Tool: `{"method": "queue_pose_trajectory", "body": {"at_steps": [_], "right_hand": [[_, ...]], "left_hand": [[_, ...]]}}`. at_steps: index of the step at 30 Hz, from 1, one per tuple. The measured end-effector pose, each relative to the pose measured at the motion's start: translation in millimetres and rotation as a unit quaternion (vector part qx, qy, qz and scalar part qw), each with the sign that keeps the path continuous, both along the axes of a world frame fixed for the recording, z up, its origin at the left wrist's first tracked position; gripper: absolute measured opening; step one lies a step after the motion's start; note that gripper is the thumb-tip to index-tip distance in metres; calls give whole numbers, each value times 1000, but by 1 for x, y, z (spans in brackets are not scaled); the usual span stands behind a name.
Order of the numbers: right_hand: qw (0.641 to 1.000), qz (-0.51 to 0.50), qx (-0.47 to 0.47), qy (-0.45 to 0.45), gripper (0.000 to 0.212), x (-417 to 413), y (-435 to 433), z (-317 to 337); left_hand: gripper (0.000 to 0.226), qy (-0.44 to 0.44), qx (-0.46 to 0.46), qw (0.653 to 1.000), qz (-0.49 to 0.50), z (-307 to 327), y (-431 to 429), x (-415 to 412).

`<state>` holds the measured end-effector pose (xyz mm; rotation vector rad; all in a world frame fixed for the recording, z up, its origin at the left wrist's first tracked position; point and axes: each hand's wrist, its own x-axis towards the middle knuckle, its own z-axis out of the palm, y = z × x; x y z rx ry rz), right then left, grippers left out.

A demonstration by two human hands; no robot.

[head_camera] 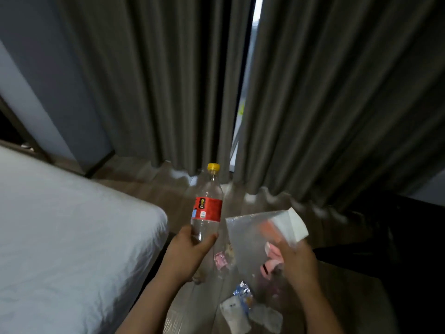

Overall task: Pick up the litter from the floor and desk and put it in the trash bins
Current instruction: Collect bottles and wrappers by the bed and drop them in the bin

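1. Head view, far left: white bed [60, 225] beside left forearm.
2. Left grip [190, 255] wrapped round lower part of clear bottle [207, 208]: upright, yellow cap, red label, held above the floor [154, 189].
3. On the floor between both arms: loose wrappers [240, 307].
4. Right grip [298, 263] pinching clear plastic bag [250, 244] plus white paper [295, 225], both held in the air.
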<state>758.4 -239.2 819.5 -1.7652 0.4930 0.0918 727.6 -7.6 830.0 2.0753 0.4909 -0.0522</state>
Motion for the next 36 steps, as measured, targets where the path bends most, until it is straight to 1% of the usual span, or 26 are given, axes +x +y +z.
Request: {"method": "queue_pose_trajectory", "body": {"at_steps": [2, 4, 7, 8, 9, 12, 14, 18, 20, 23, 25, 27, 28, 32, 36], "right_hand": [[998, -12, -35, -52, 11, 0, -19, 37], [993, -48, -48, -93, 7, -2, -32, 65], [988, -104, -40, -110, 14, -12, -51, 99], [985, -123, -32, -116, 12, -16, -58, 108], [982, -138, -33, -126, 7, -21, -65, 115], [966, -205, -68, -140, 18, -45, -82, 133], [953, -249, -83, -149, 16, -70, -84, 141], [921, -328, -138, -157, 8, -137, -72, 138], [904, -372, -151, -145, 9, -177, -63, 134], [881, -432, -163, -107, 18, -241, -59, 138], [858, -471, -178, -104, 23, -287, -58, 146], [823, -519, -205, -109, 22, -332, -57, 153], [805, -542, -217, -110, 20, -354, -55, 156], [748, -613, -233, -96, 18, -439, -39, 159], [698, -671, -232, -97, 9, -527, -21, 160]], "left_hand": [[37, -35, -20, 999, -14, 29, -18, 9], [38, -64, -24, 997, -37, 54, -33, 19], [36, -99, -48, 990, -91, 88, -55, 32], [35, -112, -57, 986, -111, 99, -61, 37], [34, -125, -69, 981, -129, 109, -67, 40], [35, -163, -88, 964, -192, 133, -83, 46], [34, -180, -81, 949, -245, 141, -90, 43], [26, -176, -120, 916, -341, 137, -100, 29], [24, -158, -146, 895, -390, 132, -110, 15], [23, -108, -185, 859, -466, 129, -136, -17], [33, -79, -207, 826, -517, 131, -155, -45], [46, -66, -216, 793, -566, 134, -174, -76], [47, -63, -216, 779, -586, 135, -184, -93], [29, -49, -224, 718, -657, 138, -210, -163], [23, -51, -231, 660, -713, 149, -232, -241]]}}
